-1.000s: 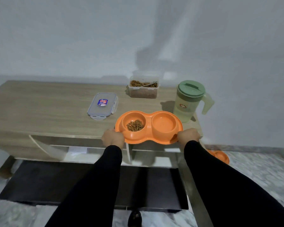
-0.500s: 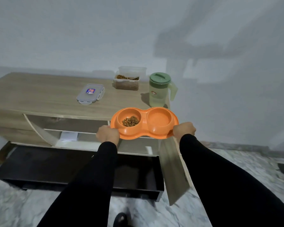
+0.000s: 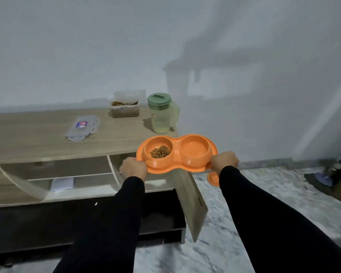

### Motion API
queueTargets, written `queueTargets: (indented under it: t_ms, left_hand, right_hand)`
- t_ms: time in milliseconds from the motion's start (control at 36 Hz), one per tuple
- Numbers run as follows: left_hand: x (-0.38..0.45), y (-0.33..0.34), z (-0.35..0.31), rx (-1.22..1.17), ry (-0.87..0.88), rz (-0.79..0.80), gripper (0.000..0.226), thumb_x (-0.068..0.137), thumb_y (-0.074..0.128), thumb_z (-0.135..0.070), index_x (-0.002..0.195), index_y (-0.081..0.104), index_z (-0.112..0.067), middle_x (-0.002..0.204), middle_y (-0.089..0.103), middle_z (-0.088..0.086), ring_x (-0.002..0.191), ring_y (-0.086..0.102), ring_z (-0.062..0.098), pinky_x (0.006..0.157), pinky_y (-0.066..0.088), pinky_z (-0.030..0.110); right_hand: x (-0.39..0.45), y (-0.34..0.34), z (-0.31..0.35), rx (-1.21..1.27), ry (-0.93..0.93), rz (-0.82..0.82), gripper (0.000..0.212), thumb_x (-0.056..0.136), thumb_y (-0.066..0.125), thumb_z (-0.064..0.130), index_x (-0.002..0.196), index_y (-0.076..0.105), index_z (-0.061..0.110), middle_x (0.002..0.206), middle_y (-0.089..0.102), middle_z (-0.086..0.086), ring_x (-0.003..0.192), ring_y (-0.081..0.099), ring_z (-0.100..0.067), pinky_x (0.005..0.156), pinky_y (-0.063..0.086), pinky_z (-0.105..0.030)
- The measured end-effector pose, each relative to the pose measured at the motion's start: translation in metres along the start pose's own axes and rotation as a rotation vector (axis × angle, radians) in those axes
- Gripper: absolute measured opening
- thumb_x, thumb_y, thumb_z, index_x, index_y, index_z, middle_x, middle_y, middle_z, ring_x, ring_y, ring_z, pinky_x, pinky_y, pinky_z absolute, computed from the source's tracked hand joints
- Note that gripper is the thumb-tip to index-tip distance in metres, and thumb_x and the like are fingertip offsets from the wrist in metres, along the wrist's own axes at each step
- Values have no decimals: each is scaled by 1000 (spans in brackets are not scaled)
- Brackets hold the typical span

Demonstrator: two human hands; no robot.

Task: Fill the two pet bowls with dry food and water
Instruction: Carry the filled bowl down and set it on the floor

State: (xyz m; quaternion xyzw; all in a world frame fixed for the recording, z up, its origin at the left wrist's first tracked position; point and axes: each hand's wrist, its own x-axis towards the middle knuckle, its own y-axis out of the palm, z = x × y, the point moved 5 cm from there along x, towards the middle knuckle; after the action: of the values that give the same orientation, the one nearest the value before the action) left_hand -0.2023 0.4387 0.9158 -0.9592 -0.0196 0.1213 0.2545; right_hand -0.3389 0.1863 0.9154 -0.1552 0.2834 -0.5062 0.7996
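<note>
An orange double pet bowl [image 3: 177,168] hangs in the air off the right end of the wooden cabinet [image 3: 28,142], level. My left hand [image 3: 133,170] grips its left rim and my right hand [image 3: 224,162] grips its right rim. Brown dry food [image 3: 160,151] lies in the left cup. The right cup [image 3: 194,148] looks glossy; whether it holds water is unclear. On the cabinet top stand a clear food container [image 3: 124,107] and a green-lidded jug [image 3: 161,113] with pale liquid.
The container's clear lid [image 3: 82,127] lies on the cabinet top. A cabinet door [image 3: 191,201] hangs open below the bowl. Another orange thing [image 3: 213,178] sits on the marble floor by the wall. Dark objects [image 3: 331,174] stand at the far right.
Both hands lifted the bowl off the cabinet top and carried it right, past the cabinet's end. The view swung right, showing more floor.
</note>
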Motion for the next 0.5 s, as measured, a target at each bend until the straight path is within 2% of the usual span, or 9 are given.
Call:
queueTargets:
  t_ms: [56, 111, 250, 389, 500]
  left_hand:
    - [-4, 12, -5, -10, 10, 27, 19, 84, 50, 1, 75, 63, -8, 74, 59, 8, 82, 61, 29, 79, 54, 35]
    - [-7, 22, -9, -16, 7, 40, 23, 84, 51, 0, 65, 59, -10, 73, 60, 8, 84, 63, 31, 82, 55, 37]
    - [-22, 60, -26, -32, -8, 34, 28, 85, 49, 2, 62, 58, -12, 66, 56, 5, 78, 57, 26, 72, 47, 29]
    - [-39, 111, -44, -35, -10, 14, 37, 84, 49, 4, 53, 50, -16, 59, 49, 1, 76, 55, 25, 75, 50, 32]
    - [-55, 161, -61, -54, -11, -3, 22, 82, 51, 1, 68, 64, -10, 73, 64, 9, 84, 63, 30, 75, 51, 32]
  right_hand:
    - [8, -10, -6, 7, 9, -16, 6, 84, 54, -1, 78, 57, 0, 70, 57, -11, 69, 56, -28, 61, 43, -27]
    - [16, -19, -10, 12, 18, -25, 6, 83, 54, -1, 78, 57, 0, 77, 60, -15, 69, 56, -28, 61, 43, -27]
    - [49, -44, -20, 44, 42, -34, 10, 82, 56, -1, 86, 65, -3, 87, 65, -18, 73, 59, -30, 63, 46, -28]
    - [94, -76, -26, 37, 33, -41, 7, 83, 53, -1, 82, 60, 0, 82, 60, -15, 74, 60, -30, 63, 46, -29]
    - [140, -109, -25, 18, 23, -38, 13, 86, 51, -1, 74, 55, 2, 84, 59, -15, 74, 57, -29, 63, 44, -27]
